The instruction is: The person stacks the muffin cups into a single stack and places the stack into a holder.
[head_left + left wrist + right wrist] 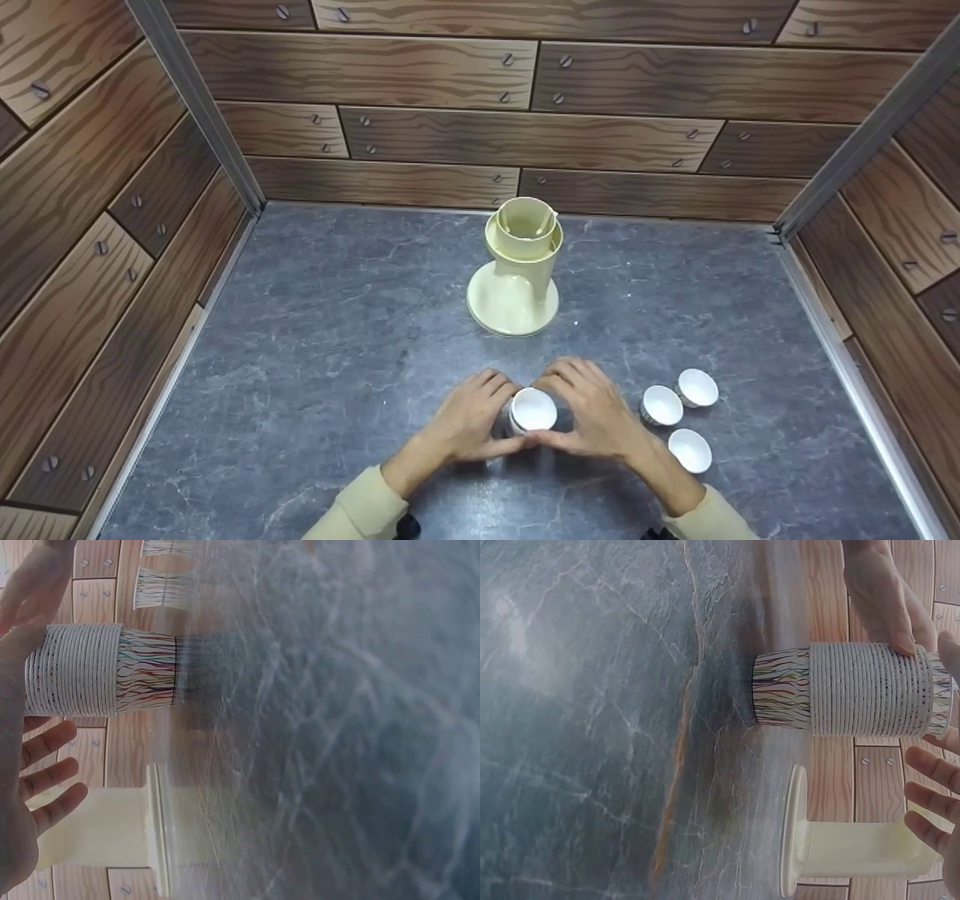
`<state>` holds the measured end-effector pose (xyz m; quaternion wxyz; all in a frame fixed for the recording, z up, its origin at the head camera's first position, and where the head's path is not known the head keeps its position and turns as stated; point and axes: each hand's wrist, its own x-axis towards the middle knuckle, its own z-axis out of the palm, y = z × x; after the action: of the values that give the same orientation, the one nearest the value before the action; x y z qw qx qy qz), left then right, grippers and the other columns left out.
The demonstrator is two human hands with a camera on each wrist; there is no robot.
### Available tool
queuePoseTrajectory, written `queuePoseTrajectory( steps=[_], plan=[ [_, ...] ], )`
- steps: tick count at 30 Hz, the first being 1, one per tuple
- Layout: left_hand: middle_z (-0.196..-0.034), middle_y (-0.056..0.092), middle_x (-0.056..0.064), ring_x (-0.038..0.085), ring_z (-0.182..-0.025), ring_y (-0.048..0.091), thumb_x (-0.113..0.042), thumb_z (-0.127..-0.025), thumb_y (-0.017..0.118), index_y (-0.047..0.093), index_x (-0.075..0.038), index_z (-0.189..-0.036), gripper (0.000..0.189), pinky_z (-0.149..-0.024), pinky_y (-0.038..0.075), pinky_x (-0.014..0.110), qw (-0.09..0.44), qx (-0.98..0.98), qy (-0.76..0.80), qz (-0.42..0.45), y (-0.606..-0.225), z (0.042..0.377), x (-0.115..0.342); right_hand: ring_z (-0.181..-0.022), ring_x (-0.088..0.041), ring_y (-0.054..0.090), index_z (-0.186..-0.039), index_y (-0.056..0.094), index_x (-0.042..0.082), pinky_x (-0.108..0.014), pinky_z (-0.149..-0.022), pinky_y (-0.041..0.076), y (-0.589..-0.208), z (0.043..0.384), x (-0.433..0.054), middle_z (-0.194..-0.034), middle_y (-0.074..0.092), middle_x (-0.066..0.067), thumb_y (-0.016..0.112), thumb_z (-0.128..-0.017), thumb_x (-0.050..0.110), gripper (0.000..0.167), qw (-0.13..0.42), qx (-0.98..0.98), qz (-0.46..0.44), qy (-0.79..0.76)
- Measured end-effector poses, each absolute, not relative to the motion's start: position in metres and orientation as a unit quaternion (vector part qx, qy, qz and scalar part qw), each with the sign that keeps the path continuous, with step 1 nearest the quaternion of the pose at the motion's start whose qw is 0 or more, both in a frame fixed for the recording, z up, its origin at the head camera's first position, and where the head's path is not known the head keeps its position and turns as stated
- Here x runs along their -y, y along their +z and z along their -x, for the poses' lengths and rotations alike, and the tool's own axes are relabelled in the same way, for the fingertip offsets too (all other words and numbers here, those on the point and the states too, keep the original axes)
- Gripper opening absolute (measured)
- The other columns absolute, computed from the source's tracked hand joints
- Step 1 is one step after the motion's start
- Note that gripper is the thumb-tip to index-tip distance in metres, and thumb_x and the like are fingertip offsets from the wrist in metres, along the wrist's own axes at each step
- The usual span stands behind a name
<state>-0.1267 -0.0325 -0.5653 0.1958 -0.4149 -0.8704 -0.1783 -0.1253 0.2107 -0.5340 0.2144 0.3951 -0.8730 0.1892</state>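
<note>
Gripping one cup stack (105, 671): left hand (472, 416), right hand (594, 409) | three loose cups (662, 406) | one cream stand (517, 289)

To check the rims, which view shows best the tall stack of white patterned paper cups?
The right wrist view: it shows the stack side-on, from bottom cup to top cup. Left wrist shows its side, top hidden; head, mainly the top cup's white inside.

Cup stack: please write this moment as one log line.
left hand: holds cup stack; right hand: holds cup stack; three cups: apart from stack, at right; pale yellow stand: beyond stack
</note>
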Motion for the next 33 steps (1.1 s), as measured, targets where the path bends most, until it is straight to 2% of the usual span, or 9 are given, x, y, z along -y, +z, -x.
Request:
queuePoseTrajectory(
  steps=[15, 22, 33],
  plan=[
    [-0.110, 0.069, -0.002, 0.014, -0.106, 0.064, -0.069, -0.088, 0.070, 0.067, -0.017, -0.121, 0.062, -0.092, 0.057, 0.028, 0.202, 0.874, -0.166, 0.410, -0.5653, 0.1256, 0.0326, -0.112, -0.018, 0.063, -0.117, 0.072, 0.022, -0.041, -0.093, 0.055, -0.5377, 0.1229, -0.2106, -0.114, 0.068, 0.002, 0.073, -0.083, 0.075, 0.063, 0.198, 0.884, -0.385, 0.178],
    [-0.111, 0.069, -0.003, 0.014, -0.107, 0.065, -0.070, -0.089, 0.068, 0.067, -0.018, -0.121, 0.061, -0.091, 0.057, 0.029, 0.192, 0.875, -0.182, 0.406, -0.5658, 0.1252, 0.0328, -0.112, -0.019, 0.064, -0.116, 0.072, 0.021, -0.042, -0.095, 0.054, -0.5395, 0.1234, -0.2096, -0.113, 0.068, 0.002, 0.076, -0.082, 0.072, 0.061, 0.205, 0.876, -0.395, 0.186],
    [-0.111, 0.069, -0.003, 0.014, -0.106, 0.064, -0.071, -0.089, 0.068, 0.067, -0.018, -0.119, 0.061, -0.091, 0.057, 0.029, 0.202, 0.874, -0.173, 0.407, -0.5657, 0.1253, 0.0327, -0.111, -0.019, 0.065, -0.115, 0.073, 0.020, -0.043, -0.095, 0.056, -0.5426, 0.1239, -0.2089, -0.112, 0.069, 0.001, 0.071, -0.084, 0.075, 0.063, 0.221, 0.874, -0.396, 0.174]
  ],
)
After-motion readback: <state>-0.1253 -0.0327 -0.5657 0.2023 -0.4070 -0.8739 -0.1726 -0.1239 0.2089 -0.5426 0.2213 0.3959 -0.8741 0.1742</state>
